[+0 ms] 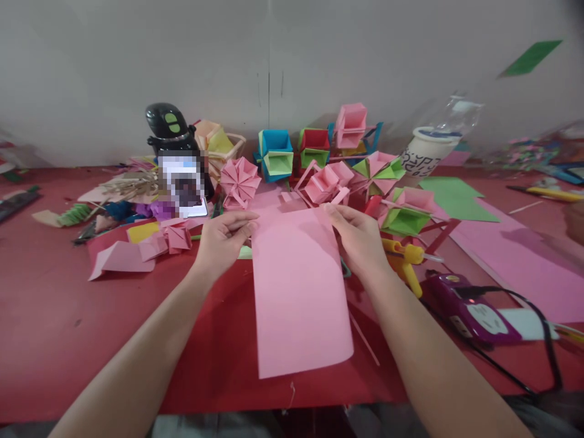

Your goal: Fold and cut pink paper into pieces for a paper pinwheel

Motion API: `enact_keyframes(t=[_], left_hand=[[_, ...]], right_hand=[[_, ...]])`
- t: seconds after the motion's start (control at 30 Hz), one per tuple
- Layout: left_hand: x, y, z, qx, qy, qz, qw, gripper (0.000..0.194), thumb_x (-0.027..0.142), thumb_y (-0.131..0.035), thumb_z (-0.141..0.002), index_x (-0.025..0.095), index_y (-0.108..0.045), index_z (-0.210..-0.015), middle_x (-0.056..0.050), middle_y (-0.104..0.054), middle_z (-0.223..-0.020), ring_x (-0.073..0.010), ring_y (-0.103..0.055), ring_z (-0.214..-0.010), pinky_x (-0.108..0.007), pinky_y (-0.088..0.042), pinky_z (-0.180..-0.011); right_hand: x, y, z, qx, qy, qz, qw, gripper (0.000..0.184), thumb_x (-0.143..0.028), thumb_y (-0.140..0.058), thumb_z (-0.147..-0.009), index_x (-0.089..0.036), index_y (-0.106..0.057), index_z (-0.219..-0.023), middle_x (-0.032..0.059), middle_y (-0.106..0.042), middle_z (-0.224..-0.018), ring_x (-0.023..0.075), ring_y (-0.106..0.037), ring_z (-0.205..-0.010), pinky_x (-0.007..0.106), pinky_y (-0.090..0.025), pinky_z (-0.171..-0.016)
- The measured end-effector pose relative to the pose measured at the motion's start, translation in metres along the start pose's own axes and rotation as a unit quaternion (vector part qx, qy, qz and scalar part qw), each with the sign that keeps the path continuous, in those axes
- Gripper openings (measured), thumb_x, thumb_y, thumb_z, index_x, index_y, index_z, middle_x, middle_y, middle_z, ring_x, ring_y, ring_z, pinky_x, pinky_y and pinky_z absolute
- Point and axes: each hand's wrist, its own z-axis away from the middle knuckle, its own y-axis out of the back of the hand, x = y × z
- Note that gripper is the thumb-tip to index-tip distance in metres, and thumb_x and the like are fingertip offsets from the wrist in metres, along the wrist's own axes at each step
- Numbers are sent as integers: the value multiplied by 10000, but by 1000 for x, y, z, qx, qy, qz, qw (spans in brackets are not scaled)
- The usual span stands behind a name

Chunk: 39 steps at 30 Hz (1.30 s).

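Observation:
A pink sheet of paper (301, 298) hangs between my two hands, its lower edge bowed toward me above the red table. My left hand (225, 240) pinches its far left corner between thumb and fingers. At the far right corner, my right hand (358, 234) grips it the same way, thumb on top. Just beyond the sheet stand folded paper pieces, among them a pink pleated rosette (240, 181) and a pink paper box (323, 182). Part of a green-handled tool beneath the sheet is hidden.
A phone (185, 185) leans on a black holder (171, 125) at back left. To the right lie a yellow glue gun (406, 258), a purple power strip (472, 310) with a black cable, and pink sheets (515, 261). A white cup (429, 152) stands behind them.

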Motion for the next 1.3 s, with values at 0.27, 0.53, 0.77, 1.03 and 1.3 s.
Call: enact_keyframes(t=[0.27, 0.53, 0.77, 1.03, 1.3], left_hand=[[-2, 3, -2, 24, -12, -20, 999, 255, 298, -759, -784, 162, -767, -1000, -62, -768, -826, -159, -694, -678, -262, -598, -626], [-3, 4, -3, 25, -13, -13, 1000, 279, 313, -756, -783, 150, -757, -1009, -72, -776, -857, -170, -707, -699, -282, -612, -654], [0, 4, -4, 50, -12, -12, 999, 264, 282, -753, -779, 144, -752, -1004, -67, -780, -843, -165, -707, -691, -284, -619, -668], [-6, 5, -7, 67, -4, -1, 998, 278, 292, -755, -773, 144, -751, -1008, -71, -778, -852, -180, -715, -728, -303, -619, -694], [-10, 7, -9, 72, -5, 10, 997, 290, 298, -754, -774, 151, -749, -1025, -72, -782, -883, -177, -720, -769, -302, -617, -737]], right_hand=[[-2, 5, 3, -78, -16, 69, 994, 307, -503, -822, -697, -203, -780, -741, 23, -721, -704, 189, -649, -681, 295, -502, -625], [-3, 6, 4, -76, -1, 93, 993, 379, -575, -777, -723, -197, -759, -703, 14, -682, -642, 166, -609, -606, 289, -471, -574], [0, 6, 4, -113, -27, 100, 988, 397, -589, -810, -668, -198, -744, -663, 17, -631, -534, 194, -615, -590, 292, -466, -512], [-3, 7, 5, -133, -49, 93, 986, 400, -603, -792, -690, -209, -738, -644, 16, -668, -576, 184, -629, -601, 308, -496, -574], [0, 7, 6, -130, -47, 97, 986, 394, -574, -806, -688, -192, -722, -639, 18, -648, -561, 176, -597, -581, 295, -471, -536]])
